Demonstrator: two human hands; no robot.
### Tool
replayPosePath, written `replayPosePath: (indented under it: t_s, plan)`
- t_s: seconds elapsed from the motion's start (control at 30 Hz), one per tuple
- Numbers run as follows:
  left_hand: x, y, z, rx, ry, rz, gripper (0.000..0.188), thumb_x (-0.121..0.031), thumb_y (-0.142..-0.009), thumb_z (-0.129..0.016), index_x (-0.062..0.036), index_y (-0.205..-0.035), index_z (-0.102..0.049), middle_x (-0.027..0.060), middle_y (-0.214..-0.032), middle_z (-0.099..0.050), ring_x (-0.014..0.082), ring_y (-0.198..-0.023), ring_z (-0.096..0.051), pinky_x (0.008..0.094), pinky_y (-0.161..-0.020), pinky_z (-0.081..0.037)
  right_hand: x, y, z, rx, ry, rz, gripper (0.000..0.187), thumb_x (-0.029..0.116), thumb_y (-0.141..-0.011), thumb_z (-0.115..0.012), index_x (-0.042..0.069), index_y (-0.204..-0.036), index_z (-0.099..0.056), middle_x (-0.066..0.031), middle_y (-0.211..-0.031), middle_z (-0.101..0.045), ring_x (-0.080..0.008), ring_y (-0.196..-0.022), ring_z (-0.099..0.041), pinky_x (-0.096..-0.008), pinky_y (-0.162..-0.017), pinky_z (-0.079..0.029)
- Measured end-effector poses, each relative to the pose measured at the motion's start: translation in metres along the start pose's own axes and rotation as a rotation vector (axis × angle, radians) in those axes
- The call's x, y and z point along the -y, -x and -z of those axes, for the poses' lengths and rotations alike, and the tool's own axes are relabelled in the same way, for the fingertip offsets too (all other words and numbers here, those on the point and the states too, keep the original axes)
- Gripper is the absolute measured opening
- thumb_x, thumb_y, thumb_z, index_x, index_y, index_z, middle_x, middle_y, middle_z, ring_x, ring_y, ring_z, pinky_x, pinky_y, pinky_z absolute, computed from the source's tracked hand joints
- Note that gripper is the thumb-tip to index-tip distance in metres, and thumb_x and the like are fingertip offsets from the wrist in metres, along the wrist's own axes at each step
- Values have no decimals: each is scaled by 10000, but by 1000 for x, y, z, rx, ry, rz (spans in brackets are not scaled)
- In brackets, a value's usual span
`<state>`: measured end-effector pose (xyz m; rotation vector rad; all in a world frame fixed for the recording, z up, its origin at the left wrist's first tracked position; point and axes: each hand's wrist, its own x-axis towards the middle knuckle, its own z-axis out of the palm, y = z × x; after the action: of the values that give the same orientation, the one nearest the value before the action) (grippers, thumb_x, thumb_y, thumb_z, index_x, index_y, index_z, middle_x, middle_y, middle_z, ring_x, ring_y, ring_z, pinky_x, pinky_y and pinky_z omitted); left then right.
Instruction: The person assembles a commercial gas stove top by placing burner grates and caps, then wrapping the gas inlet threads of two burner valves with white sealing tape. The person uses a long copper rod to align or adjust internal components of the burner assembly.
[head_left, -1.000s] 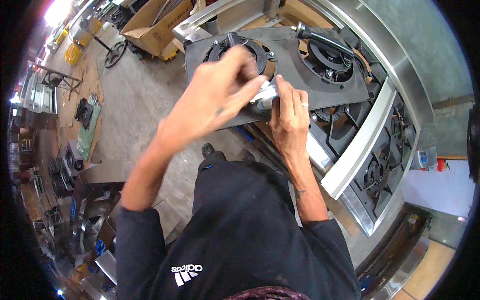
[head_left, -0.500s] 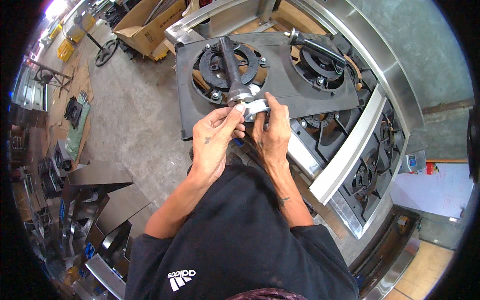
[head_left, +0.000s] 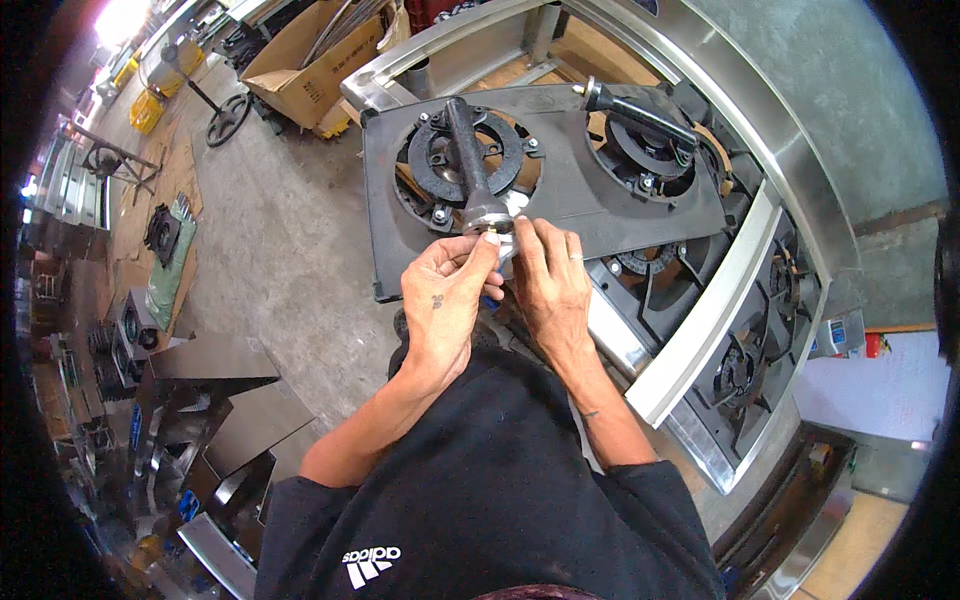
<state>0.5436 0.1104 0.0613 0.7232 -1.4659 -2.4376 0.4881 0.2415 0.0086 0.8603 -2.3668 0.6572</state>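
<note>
Black metal burner tube (head_left: pixel 463 150), straight, with a flared end capped by a round silver-coloured disc (head_left: pixel 487 219), lies across the left ring-shaped black burner (head_left: pixel 418 162) of a flat dark-grey metal plate (head_left: pixel 570 165); capped end toward the wearer, at the plate's near side. On my remote feed I log the left hand (head_left: pixel 440 300) with thumb and index finger pinched together on a small brass-coloured fitting (head_left: pixel 491 232) at the disc. Right hand (head_left: pixel 555 290): fingers bent and close together, tips just beside the same end, near a shiny silver-coloured metal piece (head_left: pixel 507 247) showing between the hands. That piece is mostly hidden; I cannot tell whether the right hand is clamped on it. Second black burner tube (head_left: pixel 645 117) rests slantwise over the right ring-shaped burner (head_left: pixel 628 150). Right of the plate I note a long off-white metal strip (head_left: pixel 705 310) across a stainless-steel-framed stove (head_left: pixel 800 140). Far left: open brown cardboard box (head_left: pixel 310 75), grey floor (head_left: pixel 270 220).
</note>
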Motion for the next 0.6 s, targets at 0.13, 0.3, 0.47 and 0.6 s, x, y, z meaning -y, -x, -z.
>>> replayPosePath:
  t_s: [0.13,0.3,0.47,0.6]
  plan:
    - [-1,-2,2,13,2,21,271,-189,-1003,-791,44,-1085,-677,45,-878,-700,90,-709,-636,243,-615,-515,1,-9,22,125,49,40,514,87,-862,-689,45,-1366,-601,-128,-1128,-602,-301,-1035,-636,-389,-775,-603]
    - [-5,-3,1,-12,-60,69,286,-211,-1008,-788,41,-1083,-675,22,-830,-675,66,-656,-592,224,-586,-482,-4,-22,42,324,66,181,457,125,-866,-679,15,-1301,-591,-106,-1032,-576,-279,-970,-631,-362,-724,-601]
    - [-9,-1,1,-13,-65,116,307,-230,-1004,-796,39,-1088,-675,-6,-775,-626,49,-614,-527,225,-560,-430,1,-37,53,444,197,265,367,132,-869,-677,-3,-1197,-588,-114,-1022,-595,-261,-950,-651,-374,-704,-610]
    - [-7,-1,-4,-24,-25,88,317,-240,-999,-801,41,-1062,-669,16,-845,-656,46,-605,-501,219,-536,-399,-50,-64,94,407,451,-206,372,11,-841,-736,3,-1174,-570,-155,-1038,-639,-316,-967,-692,-403,-715,-622]
